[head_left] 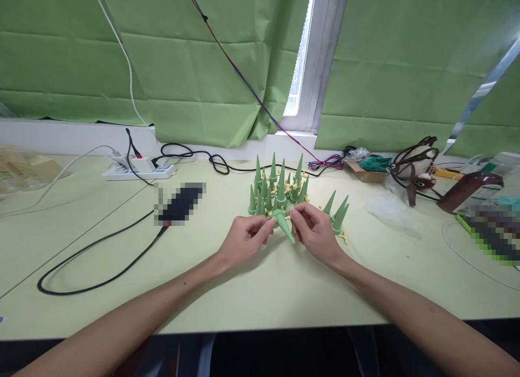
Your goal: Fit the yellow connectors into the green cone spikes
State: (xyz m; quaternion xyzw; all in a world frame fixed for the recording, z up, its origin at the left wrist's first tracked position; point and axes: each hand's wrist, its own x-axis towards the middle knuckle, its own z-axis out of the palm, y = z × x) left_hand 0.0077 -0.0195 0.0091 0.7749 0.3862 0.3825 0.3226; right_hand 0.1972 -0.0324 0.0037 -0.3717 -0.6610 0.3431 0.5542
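A green cone (286, 228) with a collared base is tilted, its tip pointing down toward me. My left hand (247, 239) is closed, pinching the cone near its base between thumb and fingers. On the cone's other side, my right hand (317, 233) is closed too, its fingertips at a small yellow piece (288, 217) by the cone's base; the fingers partly hide it. Just behind both hands stands a cluster of upright green cones (281, 186) with small yellow fittings among them. Several more cones (339, 219) stand to the right, beside a loose yellow fitting (345, 237).
A dark, blurred-out device (181, 203) with a looping black cable (101, 286) lies left on the table (260, 306). Behind it is a white power strip (140, 171). At right are a clear plastic bag (396, 214), a cardboard box (365, 172) and a brown bottle-like object (467, 192).
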